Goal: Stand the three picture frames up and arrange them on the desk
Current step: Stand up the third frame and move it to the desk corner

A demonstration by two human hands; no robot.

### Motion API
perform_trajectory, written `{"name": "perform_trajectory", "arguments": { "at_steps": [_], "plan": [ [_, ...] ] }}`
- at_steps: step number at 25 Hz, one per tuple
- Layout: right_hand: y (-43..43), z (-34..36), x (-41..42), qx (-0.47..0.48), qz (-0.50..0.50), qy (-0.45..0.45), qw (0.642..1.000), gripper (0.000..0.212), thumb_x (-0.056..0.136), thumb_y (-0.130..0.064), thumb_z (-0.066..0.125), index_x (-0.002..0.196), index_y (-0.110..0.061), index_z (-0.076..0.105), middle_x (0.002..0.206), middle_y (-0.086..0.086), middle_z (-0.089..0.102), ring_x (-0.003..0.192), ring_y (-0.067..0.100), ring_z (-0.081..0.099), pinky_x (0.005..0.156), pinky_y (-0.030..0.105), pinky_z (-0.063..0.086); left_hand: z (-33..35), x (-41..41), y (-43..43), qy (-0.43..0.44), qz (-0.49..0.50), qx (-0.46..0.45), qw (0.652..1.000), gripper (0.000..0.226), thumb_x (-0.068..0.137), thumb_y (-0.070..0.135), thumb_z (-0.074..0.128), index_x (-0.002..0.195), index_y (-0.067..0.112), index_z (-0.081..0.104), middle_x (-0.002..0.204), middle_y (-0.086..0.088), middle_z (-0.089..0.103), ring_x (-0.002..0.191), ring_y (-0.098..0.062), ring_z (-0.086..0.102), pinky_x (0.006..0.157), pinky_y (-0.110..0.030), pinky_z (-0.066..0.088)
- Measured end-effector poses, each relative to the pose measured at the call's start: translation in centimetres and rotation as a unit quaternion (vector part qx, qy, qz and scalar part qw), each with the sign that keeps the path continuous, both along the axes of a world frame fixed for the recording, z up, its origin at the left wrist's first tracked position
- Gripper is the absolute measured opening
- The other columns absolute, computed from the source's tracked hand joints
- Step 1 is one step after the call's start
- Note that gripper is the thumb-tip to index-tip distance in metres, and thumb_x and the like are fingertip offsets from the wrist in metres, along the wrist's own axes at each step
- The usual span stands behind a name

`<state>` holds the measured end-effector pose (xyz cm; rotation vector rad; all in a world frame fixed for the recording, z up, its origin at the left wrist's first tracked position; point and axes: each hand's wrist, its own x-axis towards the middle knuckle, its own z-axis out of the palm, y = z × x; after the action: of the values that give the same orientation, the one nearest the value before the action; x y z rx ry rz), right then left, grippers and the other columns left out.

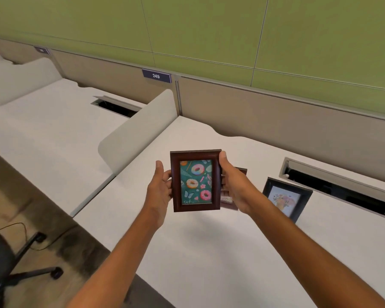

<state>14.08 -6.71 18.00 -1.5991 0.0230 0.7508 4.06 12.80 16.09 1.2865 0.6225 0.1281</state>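
I hold a dark brown frame with a doughnut picture [195,181] upright above the white desk [209,252], its picture facing me. My left hand [159,190] grips its left edge and my right hand [233,185] grips its right edge, thumb on the top corner. A second brown frame [228,200] lies flat on the desk behind my right hand, mostly hidden. A black frame with a flower picture [287,197] lies flat to the right of it.
A grey divider panel [140,127] separates this desk from the neighbouring one at left. An open cable slot [342,185] runs along the desk's back right. A beige partition with label 249 [156,76] stands behind. An office chair [0,263] sits at the lower left.
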Motion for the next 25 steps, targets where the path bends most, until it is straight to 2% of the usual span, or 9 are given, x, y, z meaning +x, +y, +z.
{"name": "perform_trajectory", "arguments": {
  "at_steps": [2,5,9,12,15,17,19,22,25],
  "plan": [
    [2.4,1.3,1.4,0.008,0.012,-0.015,1.000,0.080,0.094,-0.089,0.035,0.126,-0.029,0.077,0.123,0.004,0.081,0.115,0.025,0.076,0.095,0.043,0.060,0.8,1.1,2.3,-0.019,0.010,-0.003,1.000,0.081,0.103,0.077,0.029,0.132,0.017,0.074,0.124,-0.012,0.082,0.123,-0.035,0.074,0.116,-0.055,0.050],
    [6.3,2.7,4.4,0.002,0.018,-0.047,0.999,0.080,0.095,-0.089,0.032,0.122,-0.030,0.079,0.117,0.002,0.084,0.112,0.024,0.078,0.101,0.046,0.058,1.5,3.9,6.0,-0.043,0.007,-0.011,0.999,0.085,0.102,0.079,0.028,0.138,0.016,0.072,0.129,-0.013,0.080,0.127,-0.034,0.073,0.117,-0.054,0.050],
    [11.4,3.7,9.8,-0.003,0.011,-0.063,0.998,0.094,0.091,-0.094,0.023,0.122,-0.027,0.080,0.112,0.002,0.085,0.110,0.024,0.079,0.095,0.043,0.057,2.0,9.5,10.8,-0.050,0.001,-0.010,0.999,0.084,0.102,0.078,0.027,0.137,0.018,0.072,0.129,-0.011,0.080,0.126,-0.031,0.074,0.113,-0.048,0.053],
    [14.2,3.4,14.5,-0.009,0.001,-0.048,0.999,0.097,0.085,-0.099,0.025,0.127,-0.029,0.077,0.115,0.002,0.084,0.113,0.026,0.078,0.089,0.044,0.057,1.4,14.2,13.6,-0.044,-0.024,0.006,0.999,0.081,0.102,0.078,0.029,0.135,0.019,0.074,0.128,-0.008,0.081,0.125,-0.030,0.074,0.111,-0.045,0.054],
    [16.6,2.3,19.3,-0.019,-0.005,-0.015,1.000,0.100,0.078,-0.104,0.030,0.126,-0.030,0.078,0.122,0.005,0.082,0.116,0.031,0.075,0.099,0.052,0.056,0.1,19.3,15.6,-0.036,-0.040,0.028,0.998,0.080,0.097,0.082,0.039,0.135,0.022,0.075,0.126,-0.004,0.082,0.122,-0.026,0.076,0.112,-0.045,0.055],
    [18.0,1.6,22.2,-0.023,-0.024,0.004,0.999,0.103,0.076,-0.105,0.032,0.127,-0.028,0.077,0.127,0.009,0.079,0.120,0.035,0.072,0.108,0.061,0.050,-0.5,22.5,16.7,-0.037,-0.052,0.028,0.998,0.082,0.091,0.086,0.045,0.134,0.024,0.076,0.125,-0.002,0.082,0.119,-0.023,0.078,0.113,-0.046,0.055],
    [19.4,0.9,25.3,-0.030,-0.035,0.016,0.999,0.105,0.075,-0.105,0.033,0.129,-0.027,0.076,0.130,0.010,0.076,0.123,0.037,0.069,0.111,0.067,0.046,-1.5,25.7,17.8,-0.036,-0.055,0.022,0.998,0.083,0.089,0.088,0.045,0.134,0.025,0.076,0.124,0.000,0.083,0.118,-0.022,0.078,0.113,-0.046,0.055],
    [21.2,-0.8,29.9,-0.038,-0.023,0.018,0.999,0.106,0.075,-0.104,0.034,0.131,-0.024,0.076,0.131,0.011,0.077,0.124,0.036,0.069,0.107,0.061,0.049,-3.3,30.3,19.7,-0.032,-0.050,0.017,0.998,0.081,0.094,0.086,0.039,0.135,0.026,0.075,0.125,0.001,0.082,0.119,-0.021,0.078,0.113,-0.047,0.055],
    [22.9,-2.8,34.1,-0.044,-0.025,0.006,0.999,0.096,0.085,-0.097,0.036,0.131,-0.022,0.075,0.129,0.011,0.078,0.122,0.033,0.071,0.104,0.052,0.053,-5.4,34.3,21.5,-0.027,-0.031,-0.018,0.999,0.081,0.099,0.083,0.035,0.141,0.023,0.070,0.127,-0.002,0.082,0.122,-0.027,0.076,0.109,-0.048,0.057]
  ]
}}
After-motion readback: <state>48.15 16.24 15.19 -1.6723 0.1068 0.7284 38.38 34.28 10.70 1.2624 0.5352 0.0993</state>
